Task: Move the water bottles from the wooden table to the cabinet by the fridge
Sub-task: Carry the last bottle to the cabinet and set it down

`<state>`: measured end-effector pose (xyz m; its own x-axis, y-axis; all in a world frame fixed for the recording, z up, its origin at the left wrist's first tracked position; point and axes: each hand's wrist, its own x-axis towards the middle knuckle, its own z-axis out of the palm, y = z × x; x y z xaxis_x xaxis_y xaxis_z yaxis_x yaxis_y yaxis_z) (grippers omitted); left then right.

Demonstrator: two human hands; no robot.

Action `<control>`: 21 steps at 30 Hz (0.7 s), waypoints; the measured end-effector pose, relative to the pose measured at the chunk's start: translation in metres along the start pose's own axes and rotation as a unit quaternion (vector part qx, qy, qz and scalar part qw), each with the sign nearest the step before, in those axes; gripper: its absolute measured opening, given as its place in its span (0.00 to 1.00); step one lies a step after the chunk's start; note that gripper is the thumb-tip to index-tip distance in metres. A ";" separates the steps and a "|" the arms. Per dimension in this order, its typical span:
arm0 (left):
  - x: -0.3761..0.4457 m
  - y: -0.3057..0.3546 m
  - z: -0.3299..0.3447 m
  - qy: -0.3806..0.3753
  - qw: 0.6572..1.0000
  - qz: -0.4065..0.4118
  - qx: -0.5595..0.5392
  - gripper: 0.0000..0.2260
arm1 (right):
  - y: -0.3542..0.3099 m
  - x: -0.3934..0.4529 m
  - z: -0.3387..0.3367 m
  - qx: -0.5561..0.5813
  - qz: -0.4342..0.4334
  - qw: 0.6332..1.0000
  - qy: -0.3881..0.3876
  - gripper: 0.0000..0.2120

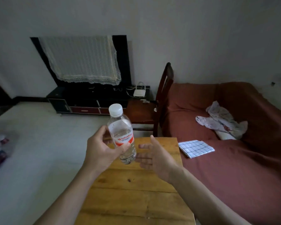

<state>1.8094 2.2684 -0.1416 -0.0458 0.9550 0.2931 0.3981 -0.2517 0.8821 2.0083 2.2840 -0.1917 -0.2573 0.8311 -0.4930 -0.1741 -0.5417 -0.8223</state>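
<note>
Two bare forearms reach in from the bottom edge over a wooden table [136, 197] made of planks. At about 10 o'clock from the table's middle, the left hand [101, 151] grasps a water bottle [122, 135] around its lower half, thumb across the red-and-white label, fingers wrapped behind. That bottle is held above the table's far end, tilted slightly, its white cap pointing to 12 o'clock. Just beside it at 3 o'clock, the right hand [154, 156] is released, palm turned toward the bottle, fingers straight and apart from it.

Beyond the table at 12 o'clock stands a dark wooden chair [154, 111]. Farther back, against the grey wall, a black TV stand [91, 98] carries a screen draped with a lace cloth [81, 59]. At 2 o'clock, a red-covered sofa [234, 168] holds a folded checked cloth [195, 148] and a crumpled pale garment [221, 120].
</note>
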 end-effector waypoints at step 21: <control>-0.258 -0.004 -0.252 0.347 0.922 -0.135 0.107 0.21 | 0.110 -0.076 0.279 -0.197 0.058 0.928 -0.312 0.28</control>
<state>1.5884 1.9838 -0.1275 -0.7149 0.6297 0.3040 0.4544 0.0878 0.8865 1.7436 2.1257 -0.1654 -0.7735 0.4698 -0.4253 0.2188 -0.4318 -0.8750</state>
